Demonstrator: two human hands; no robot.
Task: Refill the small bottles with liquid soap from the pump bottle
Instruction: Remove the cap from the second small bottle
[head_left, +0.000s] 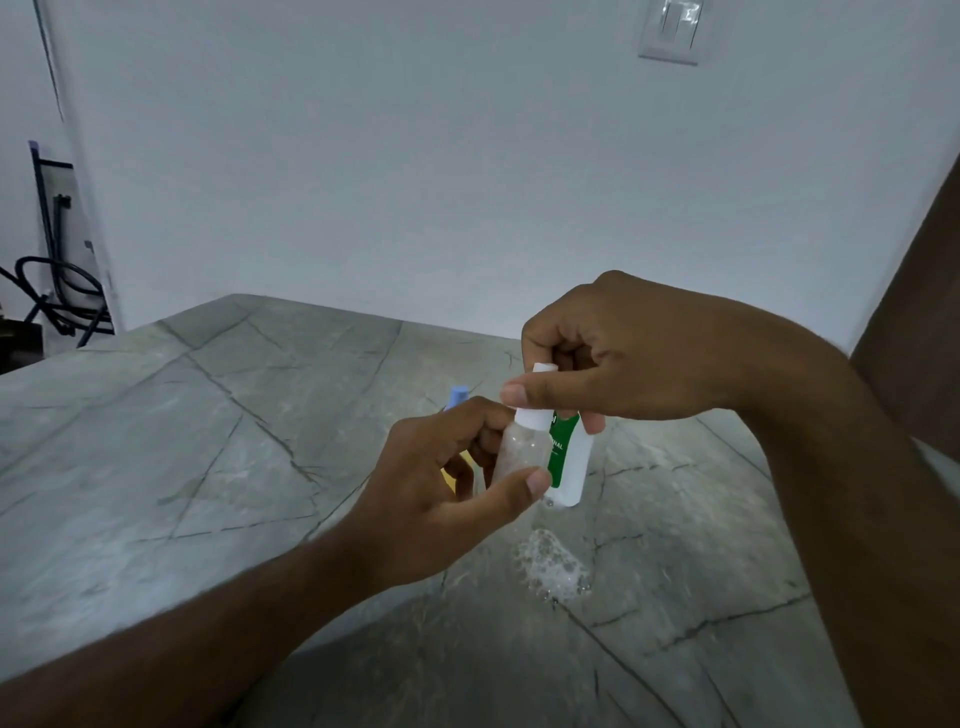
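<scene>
My left hand (441, 483) holds a clear small bottle (521, 452) above the counter (208, 441); my right hand (613, 353) pinches its white cap (532, 415). It looks nearly empty, so I judge filling remains.

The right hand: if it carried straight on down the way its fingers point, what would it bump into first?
The right hand already pinches the white cap of the small clear bottle held by the left hand, so it would press on that; the green-labelled bottle seems just behind.

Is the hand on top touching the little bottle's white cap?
Touching. The head view shows the right hand pinching the white cap of the small clear bottle.
</scene>
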